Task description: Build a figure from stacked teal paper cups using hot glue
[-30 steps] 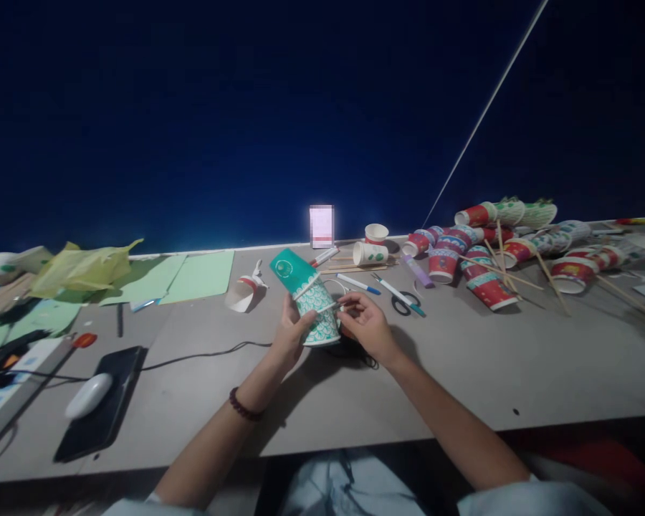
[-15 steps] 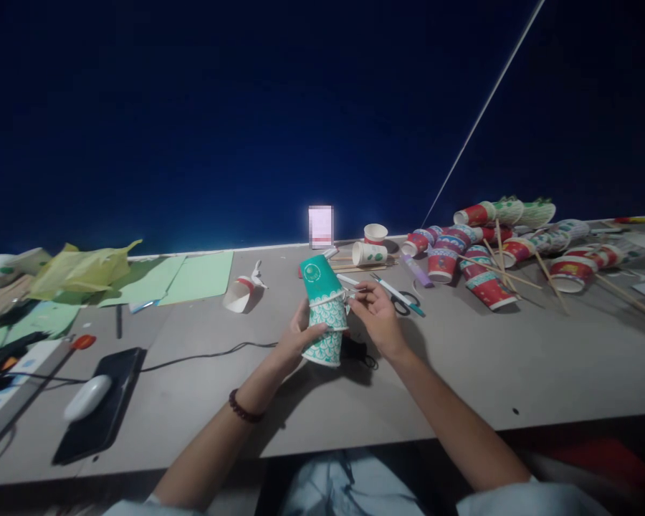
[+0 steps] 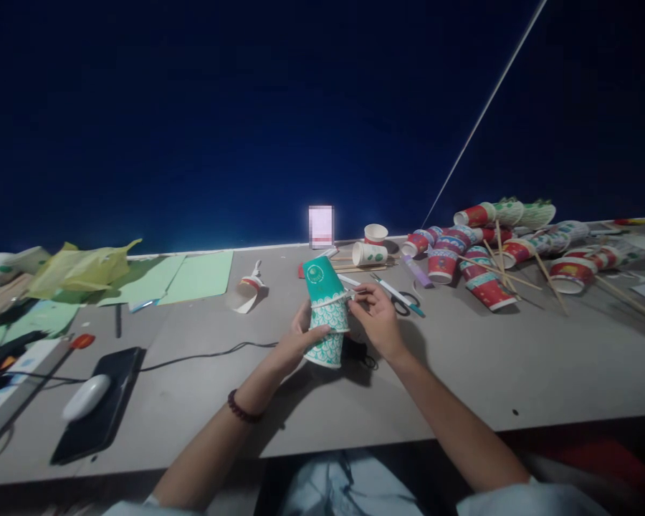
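Note:
A stack of joined paper cups [image 3: 327, 315], teal at the top and with a teal scale pattern on white below, leans slightly over the table. My left hand [image 3: 299, 340] is wrapped round its lower part, thumb across the front. At the upper cup's rim, on the right side, the fingers of my right hand [image 3: 373, 312] are pinched together. Whatever is between those fingertips is too small to make out. Behind my right hand lie scissors [image 3: 405, 301] with dark handles and a blue-and-white pen [image 3: 408, 297].
Red patterned cup chains [image 3: 451, 251] and wooden sticks [image 3: 502, 269] lie at the right. A cut cup piece [image 3: 246, 301] sits left of centre. Further left are green paper sheets [image 3: 198, 277], a yellow bag [image 3: 86, 269], a phone [image 3: 80, 441] with a white case [image 3: 87, 398], and a cable [image 3: 209, 353].
The cup stack has shifted very slightly right and down in my left hand. My right fingers stay pinched at the rim. The cut cup piece on the table has tipped a little.

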The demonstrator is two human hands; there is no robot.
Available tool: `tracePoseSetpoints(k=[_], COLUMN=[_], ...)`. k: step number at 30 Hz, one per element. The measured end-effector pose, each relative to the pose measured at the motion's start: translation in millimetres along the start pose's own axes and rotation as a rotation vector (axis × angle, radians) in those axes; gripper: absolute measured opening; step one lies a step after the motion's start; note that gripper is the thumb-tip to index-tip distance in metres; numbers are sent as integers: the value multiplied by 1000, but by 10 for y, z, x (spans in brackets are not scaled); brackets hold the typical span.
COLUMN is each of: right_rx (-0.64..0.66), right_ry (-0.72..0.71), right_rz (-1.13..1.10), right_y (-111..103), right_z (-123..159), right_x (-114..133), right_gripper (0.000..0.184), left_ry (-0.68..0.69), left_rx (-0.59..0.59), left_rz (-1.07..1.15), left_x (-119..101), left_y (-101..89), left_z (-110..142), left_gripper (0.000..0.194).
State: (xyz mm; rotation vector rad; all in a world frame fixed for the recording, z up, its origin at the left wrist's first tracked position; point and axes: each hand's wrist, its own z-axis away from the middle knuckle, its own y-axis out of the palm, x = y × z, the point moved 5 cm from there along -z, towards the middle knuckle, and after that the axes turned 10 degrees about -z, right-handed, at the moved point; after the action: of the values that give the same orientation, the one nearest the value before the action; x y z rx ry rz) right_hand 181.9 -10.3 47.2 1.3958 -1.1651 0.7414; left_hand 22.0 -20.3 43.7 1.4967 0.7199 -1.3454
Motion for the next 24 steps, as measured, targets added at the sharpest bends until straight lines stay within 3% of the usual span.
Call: tracePoseSetpoints(k=[24], right_rx=[3], right_ry=[-10], right_rz=[9], right_y=[-3], right_z=[1], right_x=[-18], right_gripper=[24], left_ry=[-5], left_rx=[-18], left_rz=[-21], left_x=[-2], left_y=[4], left_z=[8], left_gripper=[71])
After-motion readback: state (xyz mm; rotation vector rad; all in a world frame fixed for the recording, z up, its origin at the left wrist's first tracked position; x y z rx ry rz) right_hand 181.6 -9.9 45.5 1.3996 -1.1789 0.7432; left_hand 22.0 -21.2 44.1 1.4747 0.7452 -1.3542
